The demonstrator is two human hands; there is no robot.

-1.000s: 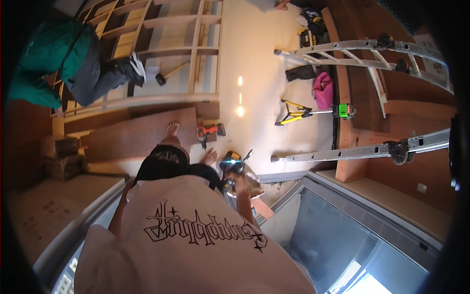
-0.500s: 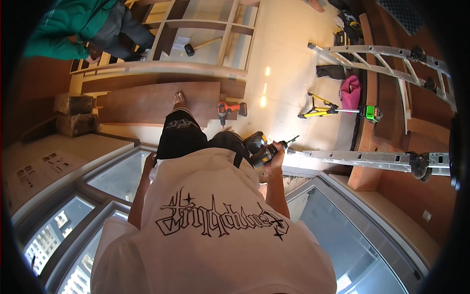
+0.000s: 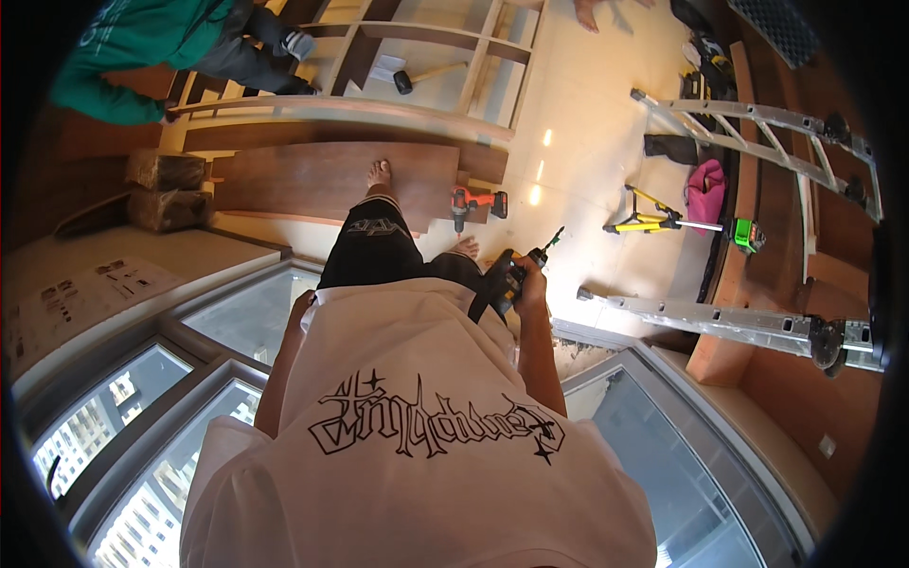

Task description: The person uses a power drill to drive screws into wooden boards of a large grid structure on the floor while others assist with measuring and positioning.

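Observation:
My right hand (image 3: 532, 282) is wrapped round a black and yellow cordless drill (image 3: 499, 285) beside my right thigh. The drill's long bit (image 3: 556, 237) points forward and to the right. At my left hip hangs my left hand (image 3: 301, 309), next to the shorts and shirt hem, its fingers mostly hidden. On the floor ahead, a red and black cordless drill (image 3: 464, 204) lies at the right end of a brown board (image 3: 322, 180). My left foot stands on that board.
Ahead lies a wooden frame (image 3: 379, 107), with a mallet (image 3: 405, 82) inside it. A person in green (image 3: 142, 62) bends over its left side. To the right are a yellow tripod (image 3: 646, 221), a green laser level (image 3: 748, 236) and an aluminium ladder (image 3: 701, 314). Wrapped packages (image 3: 166, 208) sit left.
The drill in my right hand has swung, its body now closer to my thigh and its bit pointing more forward. The scene has shifted right in view. The person in green has changed leg position.

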